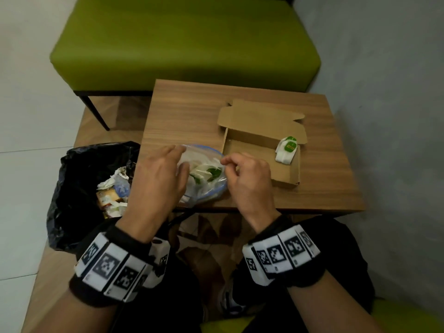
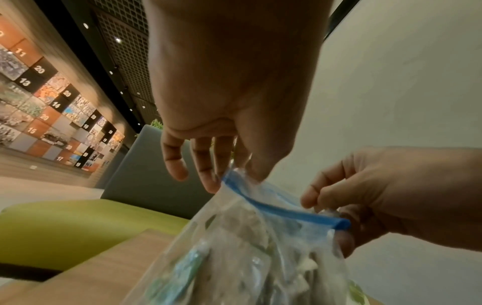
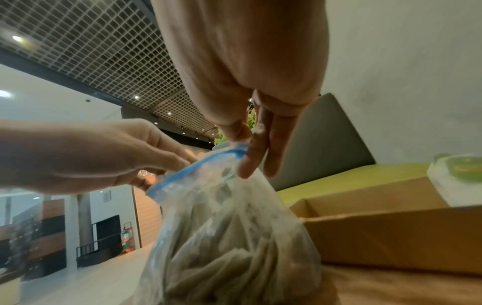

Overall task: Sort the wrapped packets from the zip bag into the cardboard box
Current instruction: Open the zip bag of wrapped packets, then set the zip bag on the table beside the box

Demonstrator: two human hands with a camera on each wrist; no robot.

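A clear zip bag point(image 1: 204, 186) with a blue zip rim stands at the front edge of the wooden table point(image 1: 192, 111), holding several white and green wrapped packets point(image 1: 204, 173). My left hand point(image 1: 180, 161) pinches the left end of the rim point(image 2: 234, 177) and my right hand point(image 1: 224, 162) pinches the right end point(image 3: 234, 153), so the mouth is held apart. Just right of the bag lies the open cardboard box point(image 1: 249, 150). One white packet with a green label point(image 1: 287, 151) rests at its right end, also visible in the right wrist view point(image 3: 459, 177).
A bin lined with a black bag point(image 1: 79, 188), full of litter, stands on the floor left of the table. A green bench point(image 1: 182, 44) is behind the table, a grey wall point(image 1: 384, 92) to the right. The box's lid flap point(image 1: 262, 116) lies open at the back.
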